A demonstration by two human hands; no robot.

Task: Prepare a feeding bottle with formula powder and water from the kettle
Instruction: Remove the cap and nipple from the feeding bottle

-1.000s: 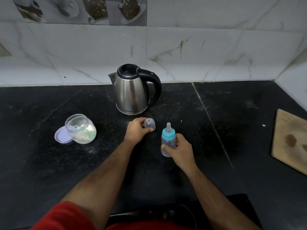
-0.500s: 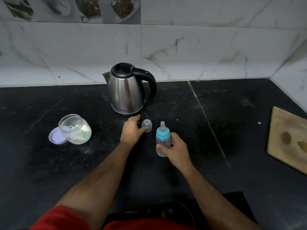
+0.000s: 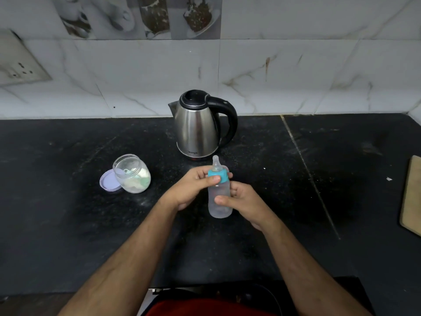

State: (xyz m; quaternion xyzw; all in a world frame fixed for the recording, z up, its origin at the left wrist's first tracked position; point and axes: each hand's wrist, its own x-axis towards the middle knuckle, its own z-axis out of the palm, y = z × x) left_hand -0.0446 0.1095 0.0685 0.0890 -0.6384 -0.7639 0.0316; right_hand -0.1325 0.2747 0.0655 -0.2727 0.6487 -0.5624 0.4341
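Teal collar (image 3: 218, 174) pinched in my left hand (image 3: 193, 188), right hand (image 3: 241, 199) gripping the bottle (image 3: 219, 197); unscrewing comes next, needing a steady counter-twist

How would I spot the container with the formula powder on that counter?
Start at the stainless steel kettle with the black handle by the tiled wall, then look left and nearer the person on the black stone counter. There a clear round jar holding pale powder leans open against its lilac lid. Unlike the teal-collared bottle, no hand touches it.

Kettle (image 3: 197, 128) blocks ahead, jar (image 3: 132, 174) left; right counter (image 3: 341, 179) open.
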